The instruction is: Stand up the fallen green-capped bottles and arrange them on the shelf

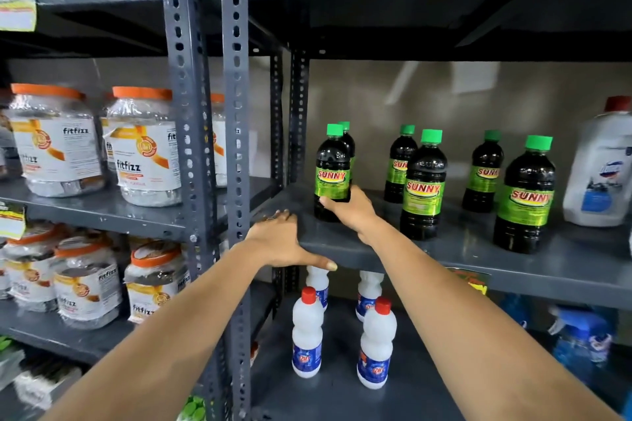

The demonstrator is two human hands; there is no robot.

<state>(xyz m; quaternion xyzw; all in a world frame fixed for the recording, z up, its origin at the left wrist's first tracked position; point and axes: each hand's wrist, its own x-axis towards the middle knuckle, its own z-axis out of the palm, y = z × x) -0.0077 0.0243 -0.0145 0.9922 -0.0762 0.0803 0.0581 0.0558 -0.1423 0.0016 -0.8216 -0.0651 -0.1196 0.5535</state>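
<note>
Several dark bottles with green caps and green SUNNY labels stand upright on the grey metal shelf (461, 249). My right hand (352, 210) grips the lower part of the leftmost front bottle (332, 167), which stands upright near the shelf's left end. Another bottle (346, 133) stands right behind it, mostly hidden. To the right stand a front bottle (423, 181), a rear one (399, 162), another rear one (483, 169) and a large front one (525, 193). My left hand (282, 243) rests flat on the shelf's front left edge, thumb under the lip.
A white jug with a red cap (603, 167) stands at the shelf's right end. White bottles with red caps (307, 331) stand on the shelf below. Orange-lidded fitfizz jars (143, 147) fill the rack on the left. Perforated steel posts (236, 113) divide the racks.
</note>
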